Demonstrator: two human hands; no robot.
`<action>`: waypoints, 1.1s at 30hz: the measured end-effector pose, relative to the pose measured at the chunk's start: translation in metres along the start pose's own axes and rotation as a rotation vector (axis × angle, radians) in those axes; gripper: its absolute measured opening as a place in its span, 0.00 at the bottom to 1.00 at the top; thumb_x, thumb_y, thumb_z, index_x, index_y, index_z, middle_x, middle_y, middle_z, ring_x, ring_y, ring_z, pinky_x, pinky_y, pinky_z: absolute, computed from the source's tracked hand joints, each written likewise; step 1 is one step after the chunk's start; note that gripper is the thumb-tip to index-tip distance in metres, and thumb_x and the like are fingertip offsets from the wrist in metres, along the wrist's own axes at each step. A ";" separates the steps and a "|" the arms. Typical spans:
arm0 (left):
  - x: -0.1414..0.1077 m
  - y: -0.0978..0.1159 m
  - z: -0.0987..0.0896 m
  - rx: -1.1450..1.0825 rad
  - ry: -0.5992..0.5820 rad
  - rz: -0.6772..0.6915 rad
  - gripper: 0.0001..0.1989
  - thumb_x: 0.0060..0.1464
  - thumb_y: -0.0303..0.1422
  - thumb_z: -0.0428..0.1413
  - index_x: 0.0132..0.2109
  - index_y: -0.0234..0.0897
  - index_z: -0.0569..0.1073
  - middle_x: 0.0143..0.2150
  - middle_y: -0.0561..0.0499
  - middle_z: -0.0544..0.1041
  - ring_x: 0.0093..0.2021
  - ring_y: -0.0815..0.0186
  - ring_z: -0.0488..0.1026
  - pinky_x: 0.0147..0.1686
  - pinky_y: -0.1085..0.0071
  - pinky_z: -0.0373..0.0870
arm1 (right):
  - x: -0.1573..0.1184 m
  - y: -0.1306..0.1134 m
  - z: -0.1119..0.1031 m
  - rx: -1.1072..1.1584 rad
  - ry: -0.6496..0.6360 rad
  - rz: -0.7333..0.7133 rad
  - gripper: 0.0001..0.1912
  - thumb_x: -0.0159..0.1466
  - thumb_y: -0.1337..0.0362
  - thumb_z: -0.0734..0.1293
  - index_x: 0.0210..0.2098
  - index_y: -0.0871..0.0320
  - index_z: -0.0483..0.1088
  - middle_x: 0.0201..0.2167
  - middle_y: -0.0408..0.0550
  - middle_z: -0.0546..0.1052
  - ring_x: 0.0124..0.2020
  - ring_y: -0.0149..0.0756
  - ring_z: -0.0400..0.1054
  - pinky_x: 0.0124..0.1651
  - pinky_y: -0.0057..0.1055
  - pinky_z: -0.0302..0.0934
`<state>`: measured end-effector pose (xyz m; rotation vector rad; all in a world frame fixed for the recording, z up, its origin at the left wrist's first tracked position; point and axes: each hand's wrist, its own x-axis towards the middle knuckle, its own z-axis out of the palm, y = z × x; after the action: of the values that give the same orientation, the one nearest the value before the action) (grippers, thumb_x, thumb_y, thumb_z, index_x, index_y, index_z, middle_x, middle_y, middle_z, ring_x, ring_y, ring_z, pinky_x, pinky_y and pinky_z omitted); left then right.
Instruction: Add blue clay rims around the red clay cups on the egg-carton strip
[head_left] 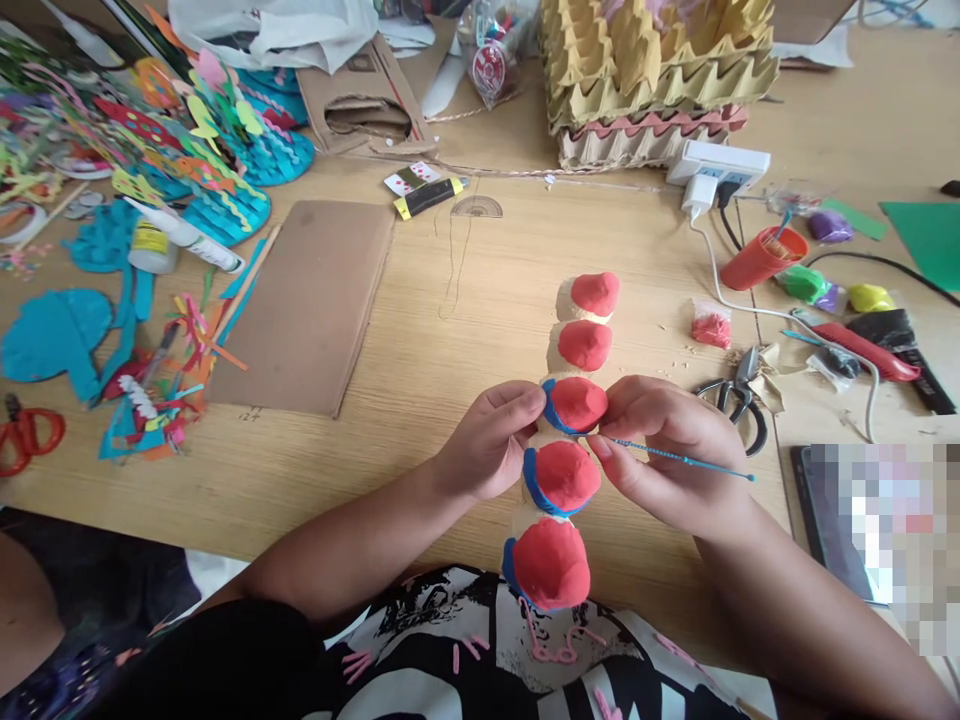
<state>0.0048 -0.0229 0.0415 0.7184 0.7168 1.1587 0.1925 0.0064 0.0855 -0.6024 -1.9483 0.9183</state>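
A strip of egg-carton bumps (568, 440) runs from near my chest toward the middle of the table, its several tops covered in red clay. Blue clay edges the left sides of the three nearest bumps. My left hand (491, 440) pinches the strip's left side at the middle bump. On the other side, my right hand (671, 450) is closed around a thin blue stick (697, 461), which points out to the right, while its fingertips touch the same bump's right edge.
Stacked egg trays (652, 90) stand at the back, beside a white power strip (720, 165). Cardboard (300, 305), blue paper pieces and a glue bottle (187, 235) lie left. Right are scissors (739, 395), a red cup (763, 258), clay packets and a tablet (840, 520).
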 end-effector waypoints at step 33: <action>-0.003 -0.008 -0.004 0.210 0.042 0.121 0.18 0.61 0.43 0.62 0.26 0.38 0.74 0.25 0.53 0.71 0.27 0.69 0.65 0.30 0.68 0.61 | 0.003 -0.016 -0.014 -0.182 -0.129 0.137 0.08 0.61 0.71 0.74 0.36 0.53 0.73 0.49 0.51 0.79 0.52 0.41 0.76 0.49 0.38 0.72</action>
<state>0.0051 -0.0272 0.0334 0.9258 0.8486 1.2227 0.2021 0.0039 0.1048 -0.8071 -2.1428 0.8877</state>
